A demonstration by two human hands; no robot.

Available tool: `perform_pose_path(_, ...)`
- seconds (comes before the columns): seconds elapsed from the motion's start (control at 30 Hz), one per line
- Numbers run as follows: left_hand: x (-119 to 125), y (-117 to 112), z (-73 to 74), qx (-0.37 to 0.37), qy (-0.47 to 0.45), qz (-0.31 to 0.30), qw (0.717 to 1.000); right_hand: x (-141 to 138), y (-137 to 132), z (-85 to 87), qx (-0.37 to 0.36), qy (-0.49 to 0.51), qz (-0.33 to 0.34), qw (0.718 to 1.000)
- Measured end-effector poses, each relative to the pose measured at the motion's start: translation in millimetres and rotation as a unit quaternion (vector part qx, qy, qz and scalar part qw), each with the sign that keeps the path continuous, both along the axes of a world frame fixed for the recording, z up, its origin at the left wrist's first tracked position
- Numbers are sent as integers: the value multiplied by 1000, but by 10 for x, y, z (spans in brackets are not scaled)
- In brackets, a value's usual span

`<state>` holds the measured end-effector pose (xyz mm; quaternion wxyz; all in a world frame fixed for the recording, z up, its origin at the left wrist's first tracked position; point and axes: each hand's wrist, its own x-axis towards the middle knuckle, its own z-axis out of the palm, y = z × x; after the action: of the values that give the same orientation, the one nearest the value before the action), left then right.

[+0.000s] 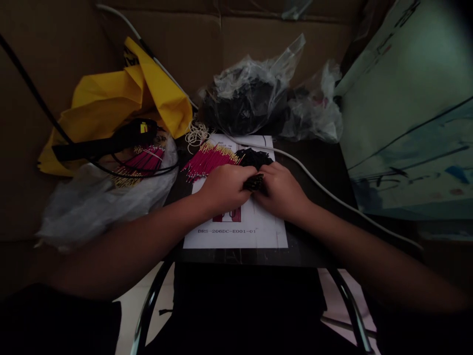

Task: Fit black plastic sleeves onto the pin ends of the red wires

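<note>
Both of my hands meet over the middle of a printed white sheet (271, 234) on a dark tabletop. Between them sits a bundle of short black wires (253, 183), its yellowish ends turned toward me. My left hand (228, 186) is closed around the bundle's left side, and my right hand (283, 190) grips its right side. Just behind the hands lies a heap of black wires (255, 157). A fanned pile of magenta wires (209, 161) with gold-coloured tips rests to the left, close to my left hand. Most of the held bundle is hidden by my fingers.
At the back stand clear plastic bags (247, 103) with dark contents. A yellow bag (107, 96), a black device (105, 140) with cords and a plastic bag of magenta wires (142, 165) are on the left. A white cable (314, 177) crosses the tabletop (325, 165).
</note>
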<state>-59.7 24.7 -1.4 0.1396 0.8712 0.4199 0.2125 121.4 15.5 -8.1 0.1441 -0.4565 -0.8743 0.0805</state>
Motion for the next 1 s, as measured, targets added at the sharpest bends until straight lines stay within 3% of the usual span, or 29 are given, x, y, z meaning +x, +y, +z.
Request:
perform_pose_path(0.13, 1, -24, 33, 23, 100, -3, 995, 58, 45, -34, 7, 19, 17, 1000)
perform_pose_path(0.33, 47, -89, 72, 17, 193, 56, 979, 146, 61, -53, 14, 32, 20, 999)
perform_pose_path(0.6, 56, -95, 74, 15, 239, 26, 971, 190, 58, -32, 17, 59, 16, 998)
perform_pose_path(1.0, 36, -49, 90, 15, 221, 43, 974, 226, 70, -23, -10, 61, 24, 998)
